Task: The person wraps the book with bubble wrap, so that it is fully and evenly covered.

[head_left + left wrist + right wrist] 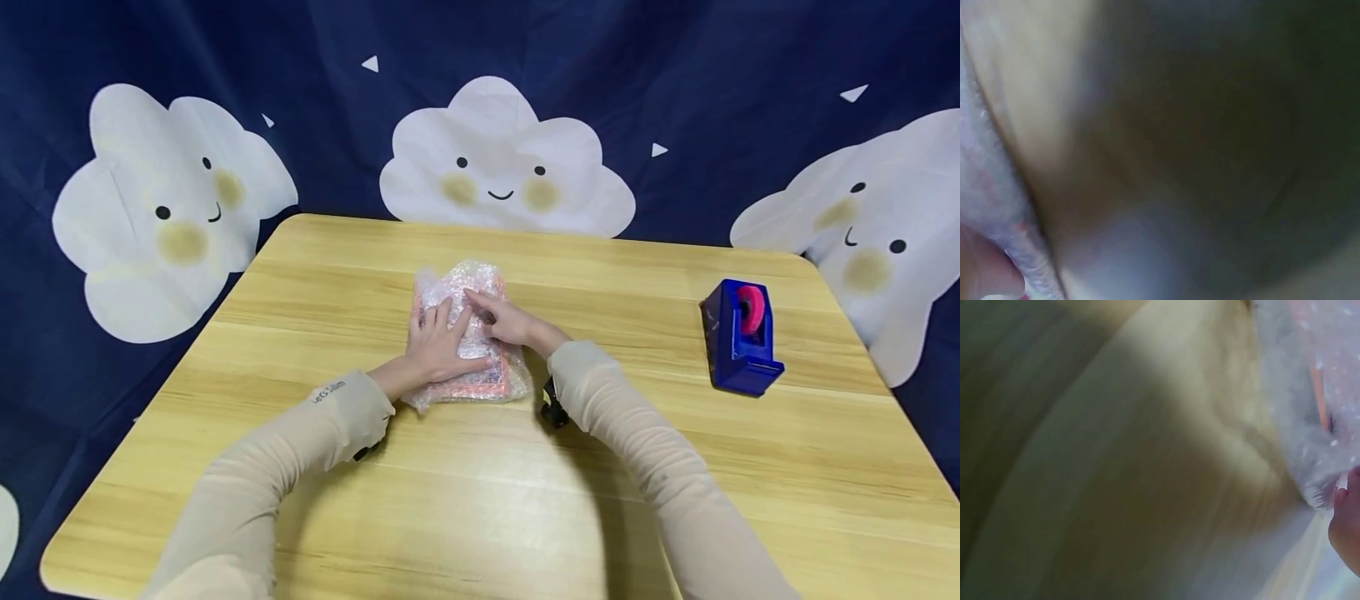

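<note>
A flat item with an orange-red border [480, 389] lies on the table inside clear bubble wrap [477, 273]. The left hand [437, 346] rests on it with fingers spread, thumb stretched toward its right side. From the right, the right hand [510, 322] touches the top of the wrap with its index finger extended and the other fingers bent beneath. Along the left edge of the left wrist view runs a strip of the bubble wrap [988, 169]. The right wrist view catches a wrap corner beside part of the right hand [1346, 534].
A blue tape dispenser [738, 346] holding a roll of pink-red tape [751, 310] stands at the right of the wooden table [480, 483]. Behind the table hangs a dark blue cloth [322, 75] with white smiling clouds.
</note>
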`<state>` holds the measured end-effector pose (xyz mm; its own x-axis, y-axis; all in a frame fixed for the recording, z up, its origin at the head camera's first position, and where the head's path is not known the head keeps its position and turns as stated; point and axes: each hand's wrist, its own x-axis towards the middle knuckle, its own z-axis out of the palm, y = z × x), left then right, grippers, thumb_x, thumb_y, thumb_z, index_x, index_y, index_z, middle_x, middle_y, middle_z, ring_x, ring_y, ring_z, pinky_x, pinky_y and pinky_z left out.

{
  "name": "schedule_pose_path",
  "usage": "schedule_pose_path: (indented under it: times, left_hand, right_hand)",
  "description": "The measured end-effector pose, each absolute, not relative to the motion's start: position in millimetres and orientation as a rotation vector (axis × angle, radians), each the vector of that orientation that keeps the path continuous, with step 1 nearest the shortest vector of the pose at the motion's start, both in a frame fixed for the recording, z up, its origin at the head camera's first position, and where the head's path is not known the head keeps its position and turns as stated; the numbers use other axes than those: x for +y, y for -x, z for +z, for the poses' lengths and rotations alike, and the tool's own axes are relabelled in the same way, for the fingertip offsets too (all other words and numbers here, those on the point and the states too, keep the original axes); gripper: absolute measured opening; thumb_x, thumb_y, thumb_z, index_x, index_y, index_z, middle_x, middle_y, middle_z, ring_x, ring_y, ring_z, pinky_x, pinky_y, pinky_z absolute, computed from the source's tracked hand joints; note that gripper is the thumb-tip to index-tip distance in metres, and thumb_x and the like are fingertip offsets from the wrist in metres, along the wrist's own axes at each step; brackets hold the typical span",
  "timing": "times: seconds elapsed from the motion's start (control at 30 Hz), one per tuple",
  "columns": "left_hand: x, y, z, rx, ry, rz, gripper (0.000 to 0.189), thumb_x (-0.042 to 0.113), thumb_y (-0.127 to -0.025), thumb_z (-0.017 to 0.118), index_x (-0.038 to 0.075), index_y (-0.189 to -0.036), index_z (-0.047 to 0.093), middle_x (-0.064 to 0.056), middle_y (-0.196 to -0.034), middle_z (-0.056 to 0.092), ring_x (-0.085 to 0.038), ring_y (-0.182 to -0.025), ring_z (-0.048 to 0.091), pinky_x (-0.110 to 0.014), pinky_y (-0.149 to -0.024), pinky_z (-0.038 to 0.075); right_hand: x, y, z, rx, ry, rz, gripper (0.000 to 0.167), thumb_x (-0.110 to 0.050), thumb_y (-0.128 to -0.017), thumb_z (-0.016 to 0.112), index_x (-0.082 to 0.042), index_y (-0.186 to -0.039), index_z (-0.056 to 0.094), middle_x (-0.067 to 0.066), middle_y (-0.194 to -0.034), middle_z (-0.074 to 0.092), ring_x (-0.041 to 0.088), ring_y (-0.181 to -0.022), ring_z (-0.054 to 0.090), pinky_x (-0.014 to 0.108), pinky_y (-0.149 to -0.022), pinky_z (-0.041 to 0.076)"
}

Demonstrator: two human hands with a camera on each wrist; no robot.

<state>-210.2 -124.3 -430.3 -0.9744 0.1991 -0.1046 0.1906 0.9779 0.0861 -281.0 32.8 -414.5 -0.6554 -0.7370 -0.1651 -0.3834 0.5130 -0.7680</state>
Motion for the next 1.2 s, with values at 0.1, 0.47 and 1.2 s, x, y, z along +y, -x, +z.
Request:
schedule_pose_path:
  times: [0.1, 0.47, 1.2]
  left_hand:
    - [-125, 210, -433, 3.015, -0.321, 0.151, 0.103, 0.081, -0.071, 0.038, 0.019, -0.148, 0.008, -0.015, -0.151, -0.015, -0.034, -0.138, -0.008, -0.059, -0.105, -0.010]
    - [-126, 211, -437, 3.032, -0.373, 0.127, 0.101, 0.083, -0.072, 0.033, 0.024, -0.147, 0.000, -0.011, -0.150, -0.021, -0.030, -0.137, -0.018, -0.059, -0.103, -0.016]
    - [-126, 216, -432, 2.942, -0.355, 0.149, 0.111, 0.086, -0.069, 0.029, 0.013, -0.148, 0.003, -0.009, -0.152, -0.012, -0.027, -0.138, -0.012, -0.057, -0.102, -0.018]
  right_hand:
    - [34, 279, -416, 2.344, 0.937, -0.915, 0.073, -0.001, -0.087, 0.051, -0.014, -0.147, 0.012, 0.016, -0.152, 0.006, 0.034, -0.138, 0.012, 0.053, -0.109, 0.009]
    - [44, 273, -424, 2.489, 1.048, -0.552, 0.057, -0.034, -0.098, 0.035, -0.014, -0.147, 0.013, 0.004, -0.153, -0.010, 0.029, -0.138, -0.015, 0.065, -0.101, -0.009]
    - [57, 272, -414, 2.325, 0.972, -0.916, 0.060, -0.019, -0.094, 0.047, -0.009, -0.146, 0.018, 0.010, -0.153, 0.002, 0.030, -0.139, -0.007, 0.054, -0.108, -0.003]
